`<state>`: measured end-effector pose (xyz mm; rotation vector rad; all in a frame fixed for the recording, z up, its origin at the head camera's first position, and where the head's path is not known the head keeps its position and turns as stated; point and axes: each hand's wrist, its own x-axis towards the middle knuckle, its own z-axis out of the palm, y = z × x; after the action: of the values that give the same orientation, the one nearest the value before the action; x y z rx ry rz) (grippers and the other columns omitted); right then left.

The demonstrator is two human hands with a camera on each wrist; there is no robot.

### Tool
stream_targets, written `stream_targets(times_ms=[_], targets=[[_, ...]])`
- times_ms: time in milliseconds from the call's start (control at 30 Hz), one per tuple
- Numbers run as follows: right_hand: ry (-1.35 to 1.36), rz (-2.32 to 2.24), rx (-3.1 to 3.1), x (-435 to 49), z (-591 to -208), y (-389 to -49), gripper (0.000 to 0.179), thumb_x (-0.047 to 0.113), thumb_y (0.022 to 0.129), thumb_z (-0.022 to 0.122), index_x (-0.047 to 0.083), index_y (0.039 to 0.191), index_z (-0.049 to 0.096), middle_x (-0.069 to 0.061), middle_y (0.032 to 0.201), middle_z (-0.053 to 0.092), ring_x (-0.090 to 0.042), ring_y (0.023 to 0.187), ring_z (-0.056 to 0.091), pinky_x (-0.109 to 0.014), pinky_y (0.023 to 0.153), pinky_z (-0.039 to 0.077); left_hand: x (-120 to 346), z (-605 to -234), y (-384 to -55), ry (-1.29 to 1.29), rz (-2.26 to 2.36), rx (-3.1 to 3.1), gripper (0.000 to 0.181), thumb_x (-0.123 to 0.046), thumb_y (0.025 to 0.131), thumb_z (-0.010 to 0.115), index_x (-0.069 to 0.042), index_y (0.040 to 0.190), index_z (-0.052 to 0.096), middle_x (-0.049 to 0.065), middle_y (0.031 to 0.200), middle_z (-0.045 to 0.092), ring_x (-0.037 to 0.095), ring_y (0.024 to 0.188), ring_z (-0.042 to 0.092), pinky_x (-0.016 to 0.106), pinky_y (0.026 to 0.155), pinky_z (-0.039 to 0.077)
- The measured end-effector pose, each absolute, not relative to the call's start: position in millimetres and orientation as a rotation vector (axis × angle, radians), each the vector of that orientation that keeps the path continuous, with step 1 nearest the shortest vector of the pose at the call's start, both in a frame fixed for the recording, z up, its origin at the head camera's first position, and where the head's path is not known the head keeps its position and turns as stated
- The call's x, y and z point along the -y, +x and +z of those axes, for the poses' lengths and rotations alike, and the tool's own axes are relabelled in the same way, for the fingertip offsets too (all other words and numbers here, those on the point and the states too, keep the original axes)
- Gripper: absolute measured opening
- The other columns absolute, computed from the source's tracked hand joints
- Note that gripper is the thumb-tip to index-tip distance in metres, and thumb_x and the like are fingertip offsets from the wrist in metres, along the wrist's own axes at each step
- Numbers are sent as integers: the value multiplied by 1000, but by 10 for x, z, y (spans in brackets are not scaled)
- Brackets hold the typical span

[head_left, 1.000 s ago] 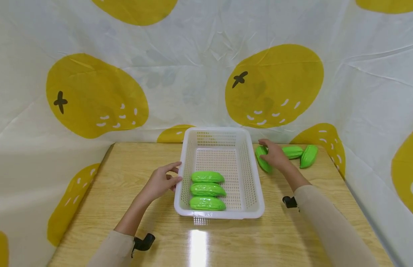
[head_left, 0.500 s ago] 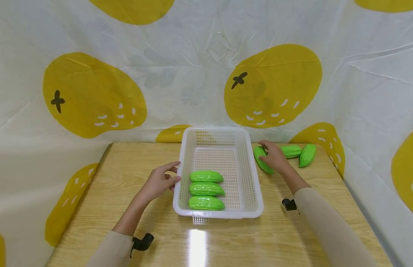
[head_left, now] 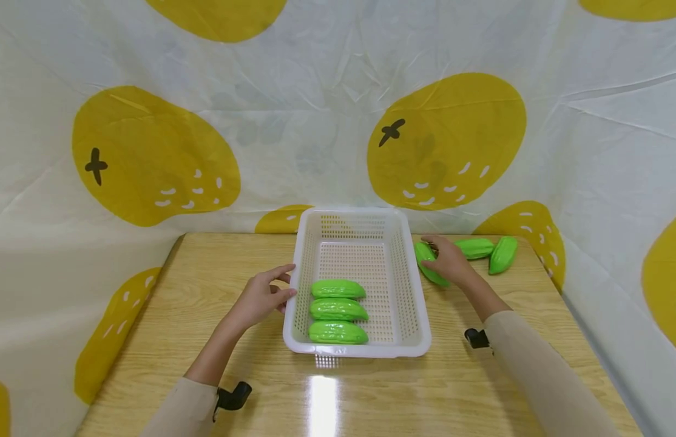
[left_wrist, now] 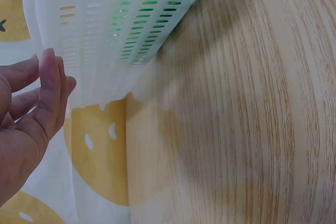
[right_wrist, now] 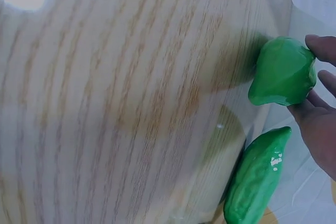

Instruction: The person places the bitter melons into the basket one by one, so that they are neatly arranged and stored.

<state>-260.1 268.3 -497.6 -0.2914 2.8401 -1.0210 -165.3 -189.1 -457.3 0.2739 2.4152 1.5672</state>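
Observation:
In the head view my left hand (head_left: 260, 297) holds the left rim of a white perforated plastic basket (head_left: 357, 351), thumb and fingertips at the edge. The left wrist view shows those fingers against the outside of the basket wall (left_wrist: 94, 30). Three glossy green bitter melons lie in a row inside it, the nearest melon (head_left: 338, 332) by the front wall. Just right of the basket, my right hand (head_left: 449, 262) grips another bitter melon (head_left: 427, 255), whose rounded end (right_wrist: 283, 72) faces the right wrist camera between thumb and fingers.
Two more bitter melons lie at the back right of the wooden table (head_left: 223, 255): a left melon (head_left: 474, 247) and a right melon (head_left: 503, 255) beside it. A white curtain (head_left: 310, 139) with yellow fruit prints stands behind the table and along its sides.
My right hand and the bitter melon in its fingers have shifted slightly toward me, showing more of the melon behind the hand. My left hand and the basket stay put.

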Motion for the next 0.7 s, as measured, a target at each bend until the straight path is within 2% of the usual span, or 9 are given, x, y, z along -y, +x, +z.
stream_targets(times_ms=[100, 300, 500, 700], targets=[[-294, -997, -2832, -2681, -4967, -2583, 65, 13, 98, 71, -3, 154, 41, -30, 155, 43, -52, 139, 44, -65, 112, 44, 1893, -4575, -1658, 271, 1563, -2416, 59, -4, 98, 69, -7, 154, 48, 25, 129, 60, 19, 75, 70, 38, 62, 66], [-281, -947, -2834, -2684, -4960, -2569, 66, 15, 100, 69, -6, 154, 39, -32, 155, 42, -53, 138, 45, -65, 111, 44, 1891, -4579, -1670, 275, 1562, -2415, 59, -4, 98, 69, -6, 154, 48, 25, 129, 60, 19, 75, 70, 34, 61, 65], [-269, -936, -2832, -2679, -4948, -2563, 67, 17, 99, 70, -4, 155, 39, -32, 154, 43, -53, 137, 46, -66, 110, 44, 1889, -4570, -1680, 279, 1568, -2419, 59, -4, 98, 69, -7, 154, 49, 24, 129, 61, 19, 75, 70, 41, 64, 66], [-270, -965, -2786, -2693, -5001, -2538, 73, 22, 99, 72, 0, 158, 35, -30, 160, 35, -54, 141, 39, -69, 114, 39, 1896, -4572, -1659, 278, 1565, -2422, 59, -5, 98, 69, -6, 153, 49, 25, 128, 61, 19, 75, 70, 49, 68, 66]])
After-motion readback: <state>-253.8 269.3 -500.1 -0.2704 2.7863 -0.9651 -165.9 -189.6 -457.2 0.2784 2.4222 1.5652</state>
